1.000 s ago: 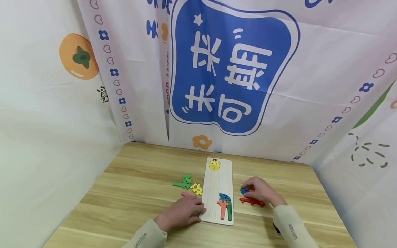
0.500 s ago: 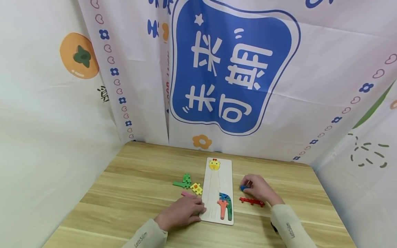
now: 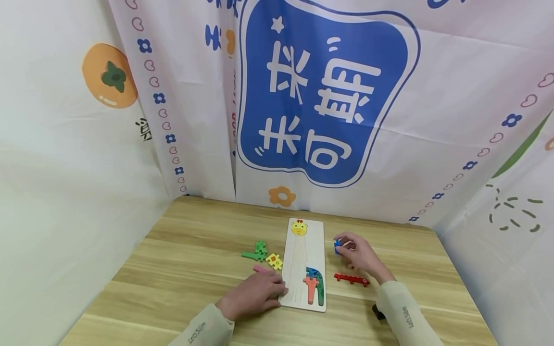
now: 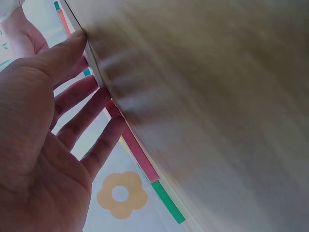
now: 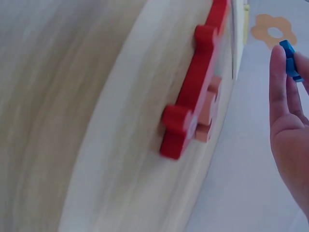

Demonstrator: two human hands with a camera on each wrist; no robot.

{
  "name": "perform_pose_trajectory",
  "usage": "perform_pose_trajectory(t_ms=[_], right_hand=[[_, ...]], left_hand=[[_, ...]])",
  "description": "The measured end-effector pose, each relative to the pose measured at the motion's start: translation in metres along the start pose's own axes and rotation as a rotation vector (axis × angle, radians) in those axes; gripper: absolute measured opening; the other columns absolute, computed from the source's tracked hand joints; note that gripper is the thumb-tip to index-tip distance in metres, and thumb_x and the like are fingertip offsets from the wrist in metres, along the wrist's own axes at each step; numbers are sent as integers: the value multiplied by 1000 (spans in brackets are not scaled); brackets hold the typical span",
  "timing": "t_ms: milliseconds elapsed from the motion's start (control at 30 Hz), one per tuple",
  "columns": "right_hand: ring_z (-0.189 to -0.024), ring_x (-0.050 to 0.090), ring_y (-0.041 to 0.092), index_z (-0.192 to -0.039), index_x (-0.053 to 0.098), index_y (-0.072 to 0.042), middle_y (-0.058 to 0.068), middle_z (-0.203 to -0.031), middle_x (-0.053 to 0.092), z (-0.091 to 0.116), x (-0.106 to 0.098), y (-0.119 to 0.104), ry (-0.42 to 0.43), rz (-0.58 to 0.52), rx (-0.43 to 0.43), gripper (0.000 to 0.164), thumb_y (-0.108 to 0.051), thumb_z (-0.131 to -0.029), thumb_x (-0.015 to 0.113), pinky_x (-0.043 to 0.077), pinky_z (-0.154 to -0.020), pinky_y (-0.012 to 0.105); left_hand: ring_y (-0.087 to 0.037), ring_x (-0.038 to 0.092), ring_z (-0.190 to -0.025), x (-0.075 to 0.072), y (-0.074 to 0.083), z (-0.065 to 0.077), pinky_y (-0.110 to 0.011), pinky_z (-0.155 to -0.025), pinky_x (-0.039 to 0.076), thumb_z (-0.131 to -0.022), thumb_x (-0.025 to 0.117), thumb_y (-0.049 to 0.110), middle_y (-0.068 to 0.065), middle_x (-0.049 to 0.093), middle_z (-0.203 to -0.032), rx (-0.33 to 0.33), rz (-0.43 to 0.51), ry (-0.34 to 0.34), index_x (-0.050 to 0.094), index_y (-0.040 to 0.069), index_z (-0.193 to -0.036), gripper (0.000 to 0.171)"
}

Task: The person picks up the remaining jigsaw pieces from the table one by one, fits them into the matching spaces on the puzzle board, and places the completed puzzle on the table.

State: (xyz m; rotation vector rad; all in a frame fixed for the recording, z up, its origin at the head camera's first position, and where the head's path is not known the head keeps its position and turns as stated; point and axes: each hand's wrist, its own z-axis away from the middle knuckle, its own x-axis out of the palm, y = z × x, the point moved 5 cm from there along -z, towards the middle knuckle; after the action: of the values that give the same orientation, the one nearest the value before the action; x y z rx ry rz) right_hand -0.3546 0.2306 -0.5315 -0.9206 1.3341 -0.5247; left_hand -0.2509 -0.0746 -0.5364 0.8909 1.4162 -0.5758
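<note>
My right hand (image 3: 362, 254) pinches a blue puzzle piece (image 3: 337, 247) between thumb and fingers, raised off the table to the right of the wooden puzzle board (image 3: 315, 245). The right wrist view also catches this blue piece (image 5: 291, 62) at the fingertips. On the board, a yellow giraffe head (image 3: 299, 228) sits at the far end, and blue, green and salmon pieces (image 3: 311, 288) lie at its near right corner. My left hand (image 3: 251, 296) rests at the board's near left edge, fingers extended, with fingertips touching the edge in the left wrist view.
A long red piece (image 3: 351, 279) lies right of the board, a salmon piece (image 3: 352, 265) just beyond it. Left of the board are green pieces (image 3: 260, 248), a yellow piece (image 3: 274, 261) and a pink piece (image 3: 262, 270). A printed cloth (image 3: 277, 180) stands behind the table.
My right hand has picked the blue piece up from the table and lifted it, uncovering the salmon piece beneath. The left hand has stayed in place.
</note>
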Motion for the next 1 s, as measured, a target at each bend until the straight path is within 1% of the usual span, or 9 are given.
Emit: perform_pose_trajectory(t_ms=[100, 300, 400, 500, 567, 700, 867, 1000], right_hand=[[-104, 69, 23, -134, 63, -9, 12, -118, 66, 0, -2, -1, 23, -61, 16, 35, -11, -100, 69, 61, -84, 31], [-112, 66, 26, -140, 60, -13, 12, -125, 63, -2, -2, -2, 27, -156, 65, 49, -12, -94, 77, 61, -90, 37], [-112, 66, 26, -144, 57, -9, 14, -126, 63, -2, -2, -3, 19, -161, 52, 54, -13, -94, 77, 61, -91, 40], [-111, 67, 26, -144, 58, -9, 13, -125, 64, -2, -2, -3, 17, -166, 51, 55, -14, -94, 78, 61, -92, 41], [-110, 67, 25, -144, 59, -10, 12, -124, 65, -2, -3, -3, 20, -165, 54, 55, -15, -93, 78, 61, -91, 40], [-107, 67, 24, -143, 60, -11, 11, -122, 67, -3, -3, -3, 31, -157, 58, 55, -17, -92, 80, 61, -87, 33], [-100, 66, 22, -140, 63, -9, 11, -116, 68, -5, -2, -4, 42, -171, 58, 54, -17, -90, 82, 59, -82, 25], [-96, 67, 19, -139, 63, -6, 12, -114, 67, -7, 0, -4, 43, -174, 49, 55, -17, -89, 83, 59, -80, 22]], left_hand=[[-1, 46, -86, 0, 0, -1, -17, -78, 46, -98, 71, 34, 12, 59, -100, 2, -2, -5, 73, 22, -109, 17], [-2, 47, -86, 1, 0, -1, -18, -79, 47, -98, 72, 34, 12, 59, -100, 7, -11, 0, 73, 22, -108, 16], [-2, 47, -86, 0, 0, -1, -18, -79, 47, -98, 72, 34, 12, 60, -100, 10, -15, 3, 73, 22, -107, 15], [-1, 48, -87, 1, 0, -1, -18, -80, 47, -98, 71, 34, 12, 60, -100, 11, -13, 5, 73, 23, -107, 15], [-2, 47, -87, 1, 0, -1, -18, -79, 47, -98, 71, 35, 12, 60, -100, 14, -16, 6, 73, 22, -107, 15], [-2, 46, -86, 2, -1, -1, -17, -78, 46, -98, 71, 35, 12, 59, -99, 21, -24, 12, 73, 22, -107, 16], [-2, 47, -86, 1, -1, -1, -17, -79, 46, -98, 71, 35, 12, 59, -100, 17, -10, 2, 73, 22, -108, 16], [-2, 47, -87, 0, 0, -1, -18, -80, 47, -99, 71, 34, 11, 60, -101, 8, 0, -10, 74, 21, -112, 18]])
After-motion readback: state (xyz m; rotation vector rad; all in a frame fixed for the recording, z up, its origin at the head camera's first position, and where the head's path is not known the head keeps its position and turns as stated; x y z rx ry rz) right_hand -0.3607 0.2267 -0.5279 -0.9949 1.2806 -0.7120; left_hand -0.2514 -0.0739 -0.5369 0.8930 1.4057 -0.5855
